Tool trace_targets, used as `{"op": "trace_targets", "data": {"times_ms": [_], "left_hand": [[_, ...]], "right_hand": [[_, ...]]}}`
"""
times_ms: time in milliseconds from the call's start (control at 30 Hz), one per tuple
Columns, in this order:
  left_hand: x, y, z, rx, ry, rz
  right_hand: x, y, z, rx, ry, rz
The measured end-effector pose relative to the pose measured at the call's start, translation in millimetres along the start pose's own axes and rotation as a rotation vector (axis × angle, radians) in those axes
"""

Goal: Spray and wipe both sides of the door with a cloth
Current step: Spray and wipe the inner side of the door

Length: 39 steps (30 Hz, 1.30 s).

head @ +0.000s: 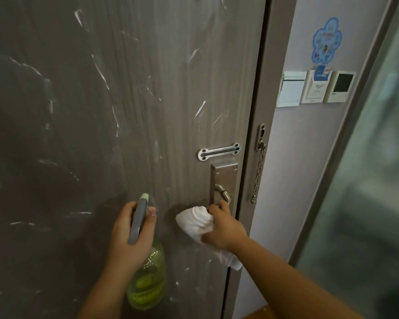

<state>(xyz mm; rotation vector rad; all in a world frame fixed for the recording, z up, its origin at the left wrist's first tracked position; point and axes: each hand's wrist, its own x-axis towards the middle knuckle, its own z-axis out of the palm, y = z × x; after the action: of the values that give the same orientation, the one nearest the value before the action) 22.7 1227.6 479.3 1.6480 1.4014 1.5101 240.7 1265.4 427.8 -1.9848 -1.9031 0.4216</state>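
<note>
A grey-brown wood-grain door fills the left and centre of the frame, its surface marked with pale streaks and smears that run from the upper left down to the lower centre. At lower centre, the left hand grips the grey trigger head of a spray bottle, fingers curled round the neck and thumb on the near side; the translucent green body hangs below the hand, and the nozzle points up toward the door. Just to the right, the right hand holds a bunched white cloth against the door, fingers closed round it, with a tail of cloth trailing down past the wrist. The fingertips of this hand lie at the end of the metal lever handle, which projects from a tall steel plate near the door's right edge. Above the plate sits a slotted chain-guard track; the chain hangs from its bracket on the door frame. On the wall at upper right are a blue flower-shaped sticker, a switch panel, a card holder and a small display unit. A frosted glass panel occupies the right edge.
</note>
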Motion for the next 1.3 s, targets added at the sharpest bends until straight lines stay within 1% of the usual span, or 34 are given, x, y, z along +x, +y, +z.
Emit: {"op": "trace_targets", "data": {"times_ms": [233, 367, 600, 667, 733, 800, 867, 967, 1100, 1300], "left_hand": [[11.0, -6.7, 16.4, -0.032, -0.049, 0.036], [9.0, -1.2, 19.1, -0.05, -0.063, 0.023], [2.7, 12.0, 21.9, -0.088, -0.032, -0.028], [-1.7, 19.3, 22.7, -0.088, -0.021, -0.053], [-7.5, 26.8, 23.3, -0.099, -0.004, -0.071], [-13.7, 33.2, 25.8, -0.095, 0.025, -0.083], [-21.1, 36.9, 30.1, -0.089, 0.054, -0.092], [-34.0, 39.9, 35.8, -0.067, 0.084, -0.089], [-47.1, 44.0, 40.6, -0.059, 0.104, -0.117], [-60.4, 48.3, 42.9, -0.024, 0.128, -0.147]], "right_hand": [[0.3, 3.0, 6.8, -0.011, 0.066, -0.047], [-1.7, 5.6, -8.1, 0.058, -0.054, -0.046], [-26.8, 4.2, -41.2, 0.381, -0.176, -0.08], [-29.5, 5.6, -54.6, 0.521, -0.246, -0.098], [-27.7, 6.4, -70.0, 0.684, -0.275, -0.094], [-25.1, 8.6, -80.6, 0.817, -0.255, -0.082], [-25.8, 15.1, -79.4, 0.87, -0.248, -0.08], [-31.7, 26.4, -57.9, 0.831, -0.227, -0.082], [-27.7, 31.5, -33.7, 0.772, -0.157, -0.146], [-2.3, 27.6, -31.3, 0.899, -0.116, -0.108]]}}
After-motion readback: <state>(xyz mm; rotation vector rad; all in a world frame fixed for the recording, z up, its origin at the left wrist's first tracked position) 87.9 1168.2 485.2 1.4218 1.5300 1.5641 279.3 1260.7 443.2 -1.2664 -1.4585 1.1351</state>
